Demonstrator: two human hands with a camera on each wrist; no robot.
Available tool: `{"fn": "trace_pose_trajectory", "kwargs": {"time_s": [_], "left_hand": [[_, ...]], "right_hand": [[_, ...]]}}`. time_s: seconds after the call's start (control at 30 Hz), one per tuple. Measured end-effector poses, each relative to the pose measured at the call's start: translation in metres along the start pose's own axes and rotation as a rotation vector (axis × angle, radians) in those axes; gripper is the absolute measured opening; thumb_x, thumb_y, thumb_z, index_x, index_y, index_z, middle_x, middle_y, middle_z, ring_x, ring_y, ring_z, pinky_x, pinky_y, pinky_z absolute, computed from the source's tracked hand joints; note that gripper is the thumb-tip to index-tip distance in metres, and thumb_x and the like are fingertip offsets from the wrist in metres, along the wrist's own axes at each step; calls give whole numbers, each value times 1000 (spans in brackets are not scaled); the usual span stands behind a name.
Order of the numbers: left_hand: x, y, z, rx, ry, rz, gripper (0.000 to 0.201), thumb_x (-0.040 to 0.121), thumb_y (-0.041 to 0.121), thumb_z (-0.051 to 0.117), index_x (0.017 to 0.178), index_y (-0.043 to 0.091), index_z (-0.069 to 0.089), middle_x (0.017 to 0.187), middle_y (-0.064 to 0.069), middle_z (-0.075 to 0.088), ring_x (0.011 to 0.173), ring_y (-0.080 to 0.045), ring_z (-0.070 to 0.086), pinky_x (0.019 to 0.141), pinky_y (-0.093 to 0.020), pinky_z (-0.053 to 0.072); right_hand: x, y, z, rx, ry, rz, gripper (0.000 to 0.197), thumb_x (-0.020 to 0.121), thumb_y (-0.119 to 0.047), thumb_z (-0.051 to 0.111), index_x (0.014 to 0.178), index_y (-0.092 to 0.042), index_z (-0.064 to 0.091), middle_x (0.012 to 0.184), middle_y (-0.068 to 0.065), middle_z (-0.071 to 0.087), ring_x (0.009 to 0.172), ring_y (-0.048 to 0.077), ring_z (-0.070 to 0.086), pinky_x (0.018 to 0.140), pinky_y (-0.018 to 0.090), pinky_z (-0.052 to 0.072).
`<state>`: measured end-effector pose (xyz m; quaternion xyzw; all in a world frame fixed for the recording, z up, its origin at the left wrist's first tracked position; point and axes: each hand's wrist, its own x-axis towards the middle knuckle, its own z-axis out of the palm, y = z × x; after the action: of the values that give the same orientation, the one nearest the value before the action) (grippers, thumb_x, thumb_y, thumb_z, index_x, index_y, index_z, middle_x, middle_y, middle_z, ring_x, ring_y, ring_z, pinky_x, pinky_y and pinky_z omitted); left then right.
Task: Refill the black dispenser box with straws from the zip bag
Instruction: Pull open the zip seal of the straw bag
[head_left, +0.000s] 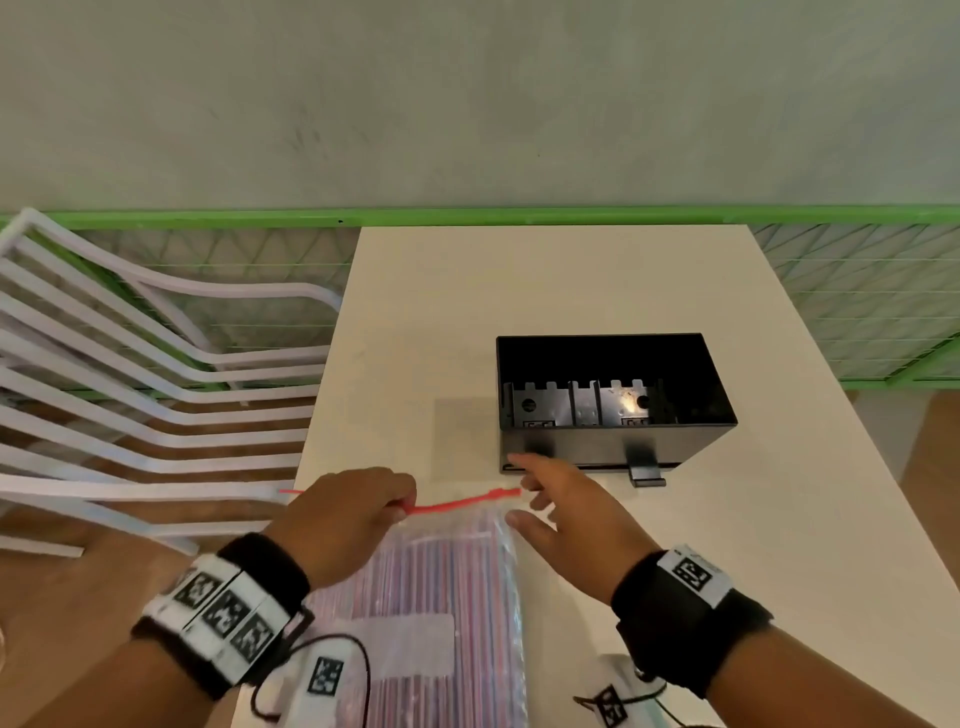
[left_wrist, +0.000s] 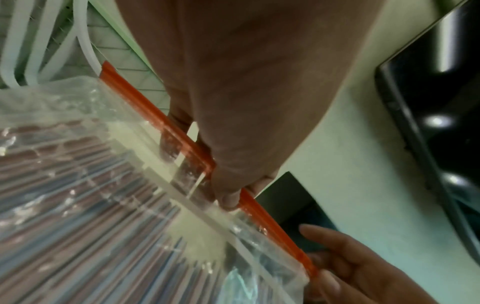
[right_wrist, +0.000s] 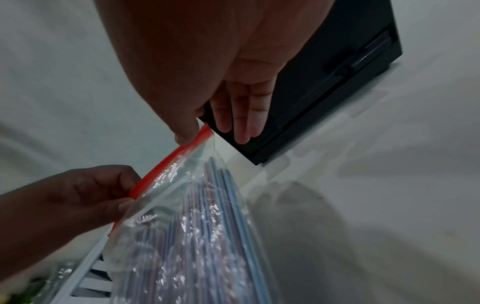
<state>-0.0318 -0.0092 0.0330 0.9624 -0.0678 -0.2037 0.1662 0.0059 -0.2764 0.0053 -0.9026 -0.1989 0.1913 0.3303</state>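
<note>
A clear zip bag (head_left: 441, 582) full of striped straws lies on the white table (head_left: 727, 545), its red zip strip (head_left: 457, 504) pointing toward the black dispenser box (head_left: 613, 441). The box stands just beyond, open on top, with no straws showing inside. My left hand (head_left: 384, 512) pinches the strip left of its middle, seen close in the left wrist view on the zip strip (left_wrist: 270, 222). My right hand (head_left: 550, 514) is at the strip's right end. Its thumb touches the zip strip (right_wrist: 166, 164) and its fingers (right_wrist: 241, 115) stay straight in front of the box (right_wrist: 324, 92).
A white slatted chair (head_left: 130, 405) stands left of the table, its seat close to the table edge. A green mesh railing (head_left: 208, 218) runs behind. A dark flat sheet (head_left: 462, 431) lies on the table left of the box. The table's far half and right side are bare.
</note>
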Motion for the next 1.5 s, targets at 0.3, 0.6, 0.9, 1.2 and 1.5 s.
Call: {"fn": "trace_pose_trajectory", "kwargs": {"time_s": [0.3,0.6,0.9,1.2,1.5], "left_hand": [[-45,37,-21,-85,184,72,12,100,31,48,90,34,55,74,8,63,69,-12,58,60,-27,47],[-21,99,-49,-41,268,171,12,102,31,46,97,37,55,73,10,57,65,-10,53,54,-21,37],[3,175,-54,-23,237,405,18,96,44,51,111,34,57,95,14,55,90,-9,51,77,-32,47],[14,210,-53,-41,325,471,19,97,37,55,88,21,62,73,11,51,66,-8,45,56,-21,31],[5,213,-57,93,310,420,24,100,38,44,95,22,61,84,10,54,80,-15,53,68,-29,39]], "right_hand": [[-19,-25,-37,211,153,-84,13,89,-26,74,99,-35,73,88,-15,71,86,1,66,72,9,50],[-58,-7,-97,337,346,-108,34,83,-9,79,88,-41,71,90,-16,74,82,9,71,75,17,57],[-78,7,-112,353,412,-142,26,81,-3,80,81,-28,72,80,-7,72,75,12,68,70,19,55],[-89,-1,-132,330,412,-229,18,81,-12,82,80,-26,71,80,-5,73,73,14,70,70,24,59],[-97,4,-137,321,415,-199,29,83,-4,79,89,-32,77,89,-10,77,83,11,74,77,29,62]]}}
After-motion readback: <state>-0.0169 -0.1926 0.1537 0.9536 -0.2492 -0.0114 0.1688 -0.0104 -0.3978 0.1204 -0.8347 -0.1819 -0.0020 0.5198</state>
